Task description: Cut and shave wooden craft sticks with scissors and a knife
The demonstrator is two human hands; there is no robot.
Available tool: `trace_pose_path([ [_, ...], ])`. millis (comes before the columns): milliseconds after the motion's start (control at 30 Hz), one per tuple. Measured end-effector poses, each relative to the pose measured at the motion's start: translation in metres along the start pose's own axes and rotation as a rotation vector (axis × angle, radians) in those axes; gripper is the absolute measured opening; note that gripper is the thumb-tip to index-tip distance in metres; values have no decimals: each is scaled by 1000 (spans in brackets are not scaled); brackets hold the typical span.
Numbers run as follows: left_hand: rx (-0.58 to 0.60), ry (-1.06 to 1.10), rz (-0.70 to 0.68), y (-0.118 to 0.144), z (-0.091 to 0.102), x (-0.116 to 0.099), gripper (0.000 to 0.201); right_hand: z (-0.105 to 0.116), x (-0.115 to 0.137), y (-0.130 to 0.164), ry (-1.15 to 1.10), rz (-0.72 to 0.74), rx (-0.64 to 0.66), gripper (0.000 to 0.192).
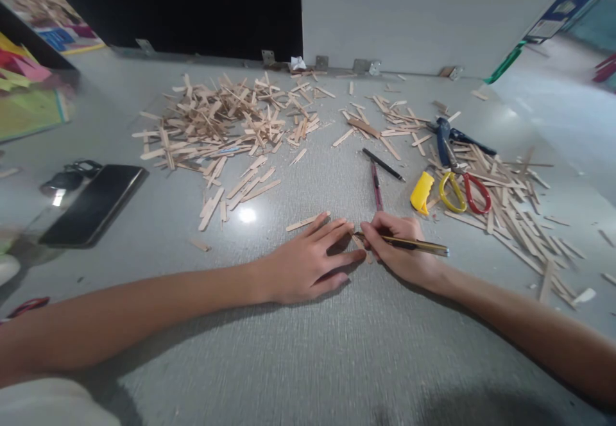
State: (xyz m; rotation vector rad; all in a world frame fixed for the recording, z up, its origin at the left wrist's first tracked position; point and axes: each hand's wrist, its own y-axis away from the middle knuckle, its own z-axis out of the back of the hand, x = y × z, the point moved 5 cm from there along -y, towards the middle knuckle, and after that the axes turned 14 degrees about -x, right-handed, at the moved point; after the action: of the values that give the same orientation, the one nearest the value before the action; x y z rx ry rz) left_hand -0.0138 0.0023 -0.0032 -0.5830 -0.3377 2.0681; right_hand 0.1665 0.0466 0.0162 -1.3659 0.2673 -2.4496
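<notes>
My left hand [308, 260] lies flat on the grey table, fingers spread, near a wooden stick piece [360, 242] that shows between the two hands. My right hand [402, 246] is closed around a dark and gold pencil [428, 246], its tip down by the left fingertips. Another wooden stick [302, 223] lies just beyond my left fingers, with marks on it. Past my right hand rest a maroon pen [376, 185] and a black pen [384, 164]. How much of the stick piece lies under my fingers is hidden.
A heap of wooden sticks [231, 115] lies at the back left, and more sticks [514, 201] at the right. Among the right ones are blue-handled pliers [443, 140], red and yellow scissors [464, 188] and a yellow-handled tool [422, 193]. A phone [94, 206] lies left.
</notes>
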Motion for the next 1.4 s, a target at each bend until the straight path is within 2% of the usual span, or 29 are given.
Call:
trace_pose_path([
  [500,5,-21,-27,0,-1,0,48,0,1,-1,4,28,-12,51],
  [700,-9,3,-16,1,-1,0,48,-3,4,-2,44,123,-16,54],
  [967,-2,-63,-51,0,-2,-5,47,-6,7,6,89,182,-35,47],
  [1133,-10,-43,-20,-2,-2,-7,49,-6,10,7,100,195,-22,48],
  [1400,20,-73,0,-4,-1,-8,46,-4,13,9,123,339,-4,40],
])
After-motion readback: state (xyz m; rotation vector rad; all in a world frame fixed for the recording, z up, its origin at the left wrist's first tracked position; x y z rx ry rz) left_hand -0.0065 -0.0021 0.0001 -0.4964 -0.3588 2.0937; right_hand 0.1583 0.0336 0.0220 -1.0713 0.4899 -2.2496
